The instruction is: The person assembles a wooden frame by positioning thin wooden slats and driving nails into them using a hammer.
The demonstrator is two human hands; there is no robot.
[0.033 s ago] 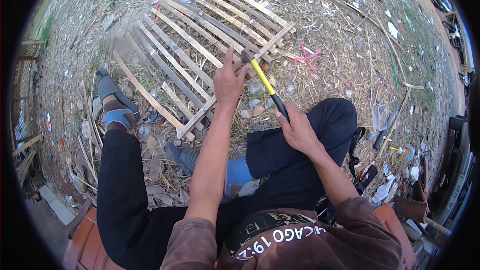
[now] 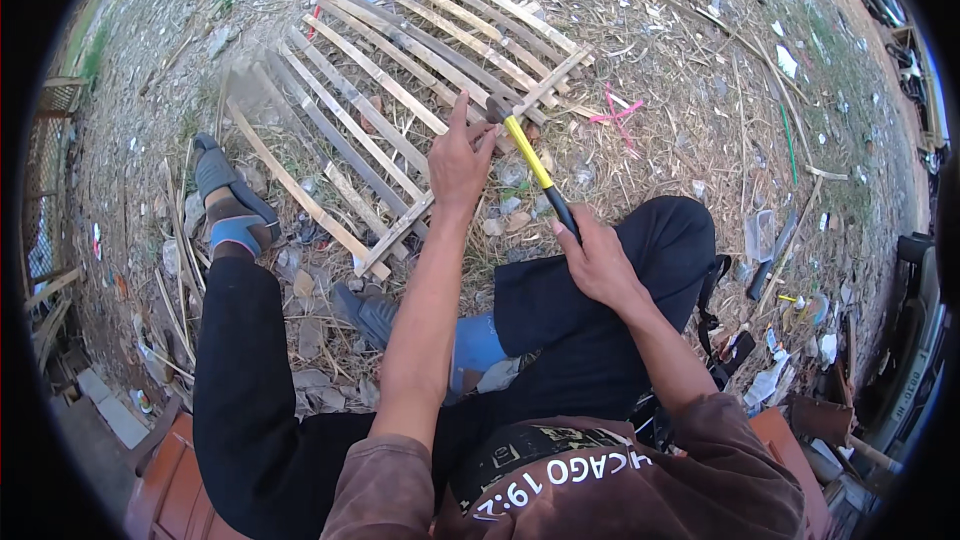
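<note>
A hammer with a yellow and black handle is held in my right hand, its fingers wrapped round the black grip. The dark hammer head is over the near crosspiece of a wooden slat frame, close to my left fingertips. My left hand rests at that crosspiece between the slats. Its index finger points away along a slat, while the thumb and other fingers come together beside the hammer head. Whatever they pinch is too small or hidden to make out. Several thin slats run away from the crosspiece, side by side.
My sandalled left foot is beside the frame's left end. A pink ribbon lies right of the frame. Farther right are a clear plastic container and a dark-handled blade. Straw, stones and litter cover the ground.
The hammer head has shifted very slightly to the right. My left hand and the slats look almost unmoved.
</note>
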